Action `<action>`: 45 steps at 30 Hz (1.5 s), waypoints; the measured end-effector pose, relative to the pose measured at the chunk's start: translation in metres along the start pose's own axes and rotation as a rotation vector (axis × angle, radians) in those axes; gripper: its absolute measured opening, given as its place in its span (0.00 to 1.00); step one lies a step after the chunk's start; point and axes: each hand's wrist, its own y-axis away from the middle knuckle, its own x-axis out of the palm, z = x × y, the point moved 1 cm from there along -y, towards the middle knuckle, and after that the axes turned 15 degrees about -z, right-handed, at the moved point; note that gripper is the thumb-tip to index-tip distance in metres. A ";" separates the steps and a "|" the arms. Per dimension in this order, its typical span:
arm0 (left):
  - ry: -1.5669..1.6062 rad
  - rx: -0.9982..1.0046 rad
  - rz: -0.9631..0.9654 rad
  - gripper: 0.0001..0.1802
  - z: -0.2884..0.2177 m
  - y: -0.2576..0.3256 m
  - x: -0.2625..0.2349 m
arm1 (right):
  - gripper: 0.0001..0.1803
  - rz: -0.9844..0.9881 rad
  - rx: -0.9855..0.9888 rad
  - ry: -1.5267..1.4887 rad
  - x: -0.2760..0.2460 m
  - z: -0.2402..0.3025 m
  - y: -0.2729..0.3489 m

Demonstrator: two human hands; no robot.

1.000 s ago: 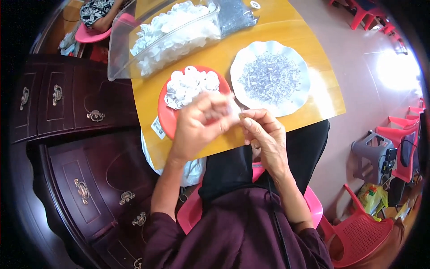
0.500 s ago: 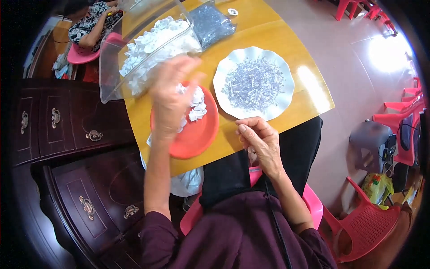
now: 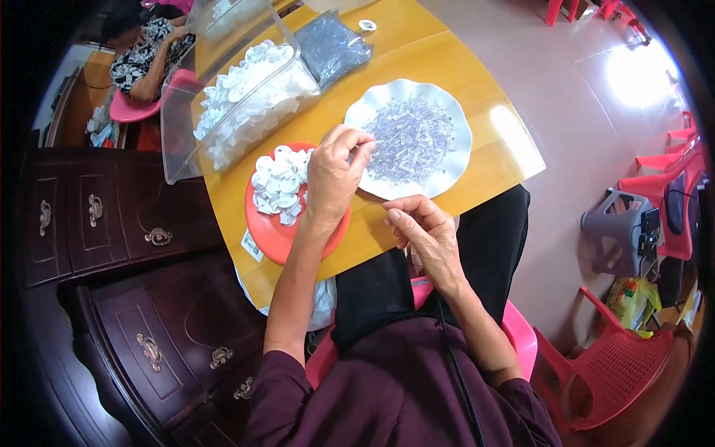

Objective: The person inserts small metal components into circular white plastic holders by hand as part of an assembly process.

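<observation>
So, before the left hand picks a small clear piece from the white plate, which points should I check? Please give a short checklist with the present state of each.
1. Left hand at the white scalloped plate: ok, fingertips over its near-left rim.
2. Clear small pieces available on that plate: ok, a heap.
3. Left fingers free: cannot tell, pinched together.
4. Right hand holding a part: cannot tell, fingers curled.
5. Red plate of white caps within reach: ok, under the left wrist.
6. Red plate safely on the yellow table: not ok, overhangs the near edge.

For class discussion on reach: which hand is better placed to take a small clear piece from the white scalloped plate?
Probably the left hand: its fingertips reach over the white scalloped plate rim, while the right hand rests at the table edge.
</observation>
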 end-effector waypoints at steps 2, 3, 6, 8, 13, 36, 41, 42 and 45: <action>0.020 -0.033 -0.022 0.04 -0.006 0.000 -0.007 | 0.10 0.002 -0.006 -0.011 -0.001 -0.001 0.001; 0.039 -0.069 -0.045 0.04 -0.008 0.001 -0.010 | 0.10 0.006 -0.010 -0.019 -0.001 -0.001 0.003; 0.079 -0.032 -0.124 0.04 -0.009 0.003 -0.018 | 0.10 0.013 -0.019 -0.029 0.002 0.000 0.003; 0.080 -0.063 -0.118 0.04 -0.014 0.010 -0.025 | 0.11 0.017 -0.017 -0.019 0.005 0.002 0.002; 0.106 0.238 -0.098 0.11 -0.027 0.047 -0.053 | 0.14 0.086 0.103 -0.119 0.015 0.014 0.005; -0.292 -0.120 -0.053 0.18 0.010 0.080 -0.102 | 0.10 0.119 0.203 0.110 0.023 -0.003 0.035; -0.351 -0.125 -0.049 0.15 0.016 0.076 -0.092 | 0.10 0.120 0.181 0.110 0.022 -0.001 0.037; -0.353 -0.152 -0.054 0.15 0.016 0.075 -0.091 | 0.10 0.115 0.186 0.109 0.021 -0.001 0.037; -0.324 -0.221 -0.056 0.14 0.014 0.074 -0.090 | 0.10 0.116 0.190 0.098 0.020 -0.001 0.036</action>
